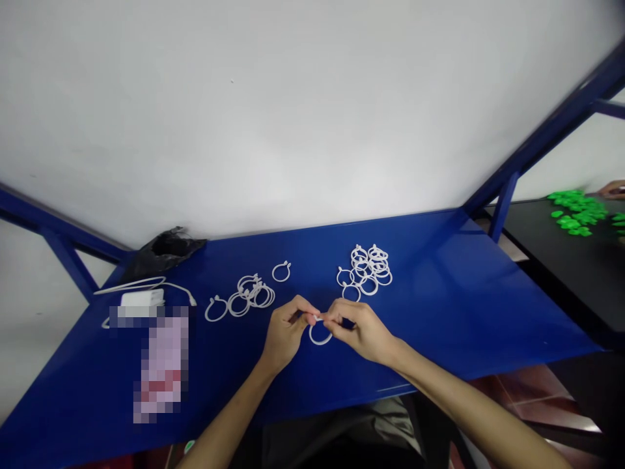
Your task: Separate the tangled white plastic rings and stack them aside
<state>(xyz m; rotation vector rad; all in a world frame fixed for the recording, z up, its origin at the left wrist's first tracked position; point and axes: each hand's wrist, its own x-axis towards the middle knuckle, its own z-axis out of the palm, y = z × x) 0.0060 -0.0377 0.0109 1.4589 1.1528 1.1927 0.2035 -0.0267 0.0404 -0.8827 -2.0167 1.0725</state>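
A white plastic curtain ring (321,340) hangs between my two hands just above the blue table. My left hand (287,326) pinches its upper end from the left, and my right hand (360,326) pinches it from the right, with the fingertips of both hands almost meeting. The ring's ends are mostly covered by the fingers. Left of my hands lies a loose group of similar rings (239,304), open at the top with small knobs on the ends. One single ring (281,272) lies apart, behind my left hand. Beyond my right hand is a pile of overlapping white rings (370,285).
The blue table (439,306) stands against a white wall. At its left are a black plastic bag (168,251), a white charger (142,302) with a cable, and a blurred-out pinkish item (165,365). Another person's hand (612,189) is near green pieces (576,212) on a black table.
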